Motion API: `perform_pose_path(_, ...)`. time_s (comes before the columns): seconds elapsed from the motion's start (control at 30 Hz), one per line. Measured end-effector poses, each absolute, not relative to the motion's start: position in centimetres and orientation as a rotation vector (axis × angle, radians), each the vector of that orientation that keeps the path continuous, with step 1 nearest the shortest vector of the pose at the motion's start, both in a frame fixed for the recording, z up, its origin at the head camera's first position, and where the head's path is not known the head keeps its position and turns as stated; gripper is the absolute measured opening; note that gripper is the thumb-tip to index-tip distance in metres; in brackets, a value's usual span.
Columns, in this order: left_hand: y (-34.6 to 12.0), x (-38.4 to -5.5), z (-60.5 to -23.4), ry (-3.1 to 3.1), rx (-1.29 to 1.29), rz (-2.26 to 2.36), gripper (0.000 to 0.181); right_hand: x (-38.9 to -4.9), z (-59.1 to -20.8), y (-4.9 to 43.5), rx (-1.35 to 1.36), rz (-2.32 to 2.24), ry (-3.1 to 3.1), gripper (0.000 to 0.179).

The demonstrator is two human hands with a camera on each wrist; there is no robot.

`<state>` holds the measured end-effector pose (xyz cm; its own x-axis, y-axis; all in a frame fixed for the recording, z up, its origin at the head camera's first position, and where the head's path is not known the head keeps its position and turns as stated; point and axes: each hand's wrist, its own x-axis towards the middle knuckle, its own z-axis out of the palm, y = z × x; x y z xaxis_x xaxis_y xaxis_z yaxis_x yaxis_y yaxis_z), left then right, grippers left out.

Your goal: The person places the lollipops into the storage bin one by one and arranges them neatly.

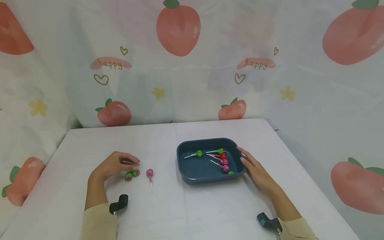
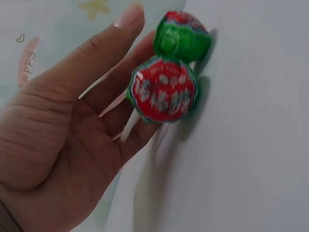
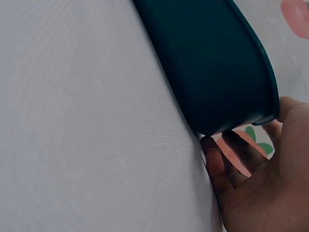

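Observation:
Over two lollipops in green-and-red wrappers hovers my left hand point(image 1: 115, 165), fingers loosely bent and thumb apart from them. In the left wrist view the nearer green lollipop point(image 2: 164, 92) shows a red top and a short piece of white stick; the other green lollipop point(image 2: 181, 36) sits behind it, close to the fingertips. Whether the fingers touch them is unclear. A pink lollipop point(image 1: 149, 173) lies just to the right. My right hand point(image 1: 259, 171) rests its fingers against the right end of a dark blue tray point(image 1: 192, 178), touching its rim and side.
Inside the tray lie several lollipops: a green lollipop point(image 1: 199, 153) on the left, and red, pink and green ones clustered at the right. The white table point(image 1: 210, 210) meets a fruit-print curtain point(image 1: 192, 83) behind. Each wrist carries a small black camera point(image 1: 119, 203).

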<state>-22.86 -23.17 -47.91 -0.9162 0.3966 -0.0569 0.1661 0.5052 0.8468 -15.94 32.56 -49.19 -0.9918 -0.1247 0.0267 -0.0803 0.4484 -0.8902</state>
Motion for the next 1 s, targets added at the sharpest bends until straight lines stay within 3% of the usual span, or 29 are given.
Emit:
perform_pose_path(0.37,-24.16,-22.68,-47.92,2.466,0.583,1.261,0.034,-15.94,-49.01,32.51,-0.194,-1.599,2.655,0.053)
perform_pose_path(0.63,-23.69,-22.49,-47.45,2.445,0.574,1.216,0.022,-15.92,-49.02,32.40,-0.195,-1.605,2.648,0.054)
perform_pose_path(1.0,-23.35,-22.74,-47.58,2.467,0.608,1.168,0.025,-15.90,-49.13,32.28,-0.164,-1.593,2.654,0.053)
